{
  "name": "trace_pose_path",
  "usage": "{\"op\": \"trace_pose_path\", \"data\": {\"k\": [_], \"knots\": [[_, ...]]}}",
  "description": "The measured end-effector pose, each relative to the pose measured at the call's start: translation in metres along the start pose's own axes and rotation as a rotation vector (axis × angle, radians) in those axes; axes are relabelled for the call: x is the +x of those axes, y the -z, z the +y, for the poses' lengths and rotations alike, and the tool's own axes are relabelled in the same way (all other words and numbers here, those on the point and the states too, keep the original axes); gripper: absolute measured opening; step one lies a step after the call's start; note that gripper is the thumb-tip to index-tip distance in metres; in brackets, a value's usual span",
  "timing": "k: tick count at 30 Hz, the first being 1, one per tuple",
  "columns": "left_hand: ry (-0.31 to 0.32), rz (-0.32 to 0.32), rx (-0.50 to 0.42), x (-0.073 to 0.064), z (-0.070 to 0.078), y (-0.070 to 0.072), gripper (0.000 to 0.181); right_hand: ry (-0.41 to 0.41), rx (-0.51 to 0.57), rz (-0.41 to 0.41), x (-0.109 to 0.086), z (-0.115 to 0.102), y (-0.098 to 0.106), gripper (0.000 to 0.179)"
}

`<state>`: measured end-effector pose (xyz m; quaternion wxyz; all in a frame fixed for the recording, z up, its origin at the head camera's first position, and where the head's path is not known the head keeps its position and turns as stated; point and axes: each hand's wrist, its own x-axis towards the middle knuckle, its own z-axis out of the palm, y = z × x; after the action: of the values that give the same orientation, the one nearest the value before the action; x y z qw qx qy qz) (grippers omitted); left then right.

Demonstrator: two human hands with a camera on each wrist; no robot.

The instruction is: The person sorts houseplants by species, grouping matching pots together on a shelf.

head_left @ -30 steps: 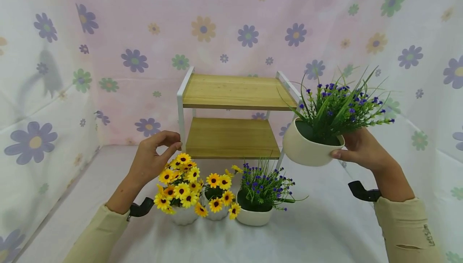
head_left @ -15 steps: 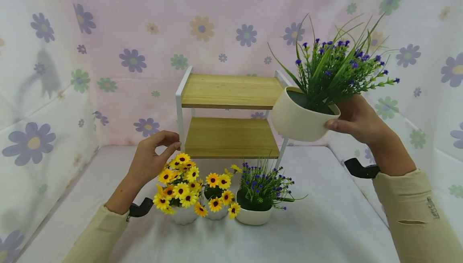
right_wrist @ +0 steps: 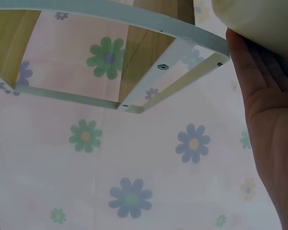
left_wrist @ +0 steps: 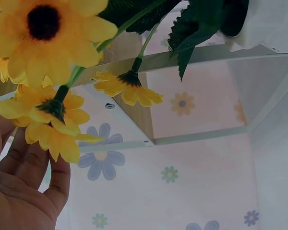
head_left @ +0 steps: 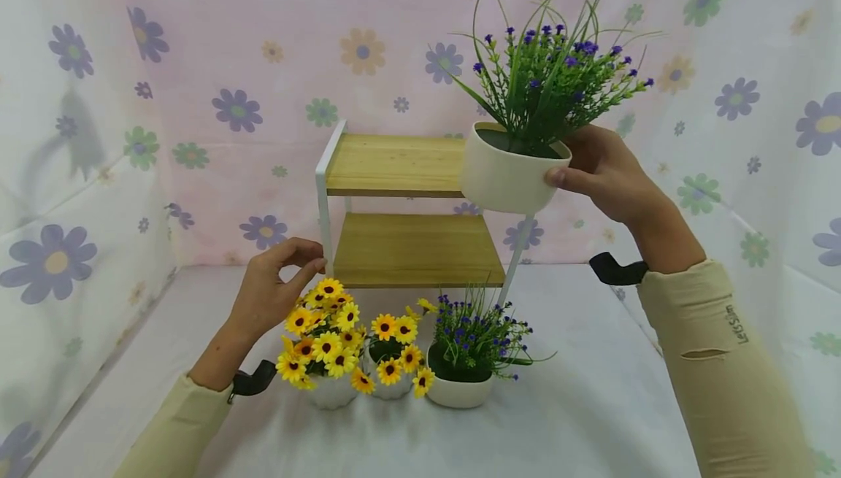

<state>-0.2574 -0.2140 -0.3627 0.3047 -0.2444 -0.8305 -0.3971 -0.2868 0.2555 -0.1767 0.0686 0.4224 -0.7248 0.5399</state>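
My right hand (head_left: 611, 179) grips the cream oval pot of a purple-flowered plant (head_left: 515, 171), thumb on its front wall and fingers behind. The pot is held up in front of the right end of the top board of a two-tier shelf (head_left: 394, 160), hiding that corner. In the right wrist view, the cream pot (right_wrist: 264, 21) shows at the upper right above the fingers. My left hand (head_left: 272, 284) pinches the shelf's left front post, with thumb and fingertips around it. In the left wrist view, yellow flowers (left_wrist: 45, 115) partly cover the fingers.
In front of the shelf stand two white pots of yellow flowers (head_left: 331, 390) (head_left: 392, 383) and a second cream pot with purple flowers (head_left: 460, 392). The lower wooden board (head_left: 420, 248) is bare. Flower-printed cloth (head_left: 217, 193) surrounds the white tabletop (head_left: 565, 405).
My right hand has raised the potted plant and carried it left, from beside the shelf to in front of its top board's right end. The left hand has stayed at the post.
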Motion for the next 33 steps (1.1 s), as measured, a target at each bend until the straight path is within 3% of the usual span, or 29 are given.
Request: {"op": "trace_pose_path", "data": {"k": [6,14,20,33], "knots": [[-0.007,-0.001,0.003,0.000,0.000,0.000,0.015,-0.015,-0.031,0.020,0.014,0.010,-0.003,0.049],[-0.010,-0.004,0.007,0.001,0.000,0.000,0.013,-0.093,-0.065,0.077,0.024,0.028,-0.004,0.050],[-0.005,-0.002,0.019,0.001,0.001,-0.001,0.012,-0.120,-0.163,0.129,0.029,0.039,-0.001,0.053],[-0.008,-0.004,0.025,0.001,0.002,-0.001,0.013,-0.115,-0.045,0.150,0.041,0.056,0.000,0.045]]}}
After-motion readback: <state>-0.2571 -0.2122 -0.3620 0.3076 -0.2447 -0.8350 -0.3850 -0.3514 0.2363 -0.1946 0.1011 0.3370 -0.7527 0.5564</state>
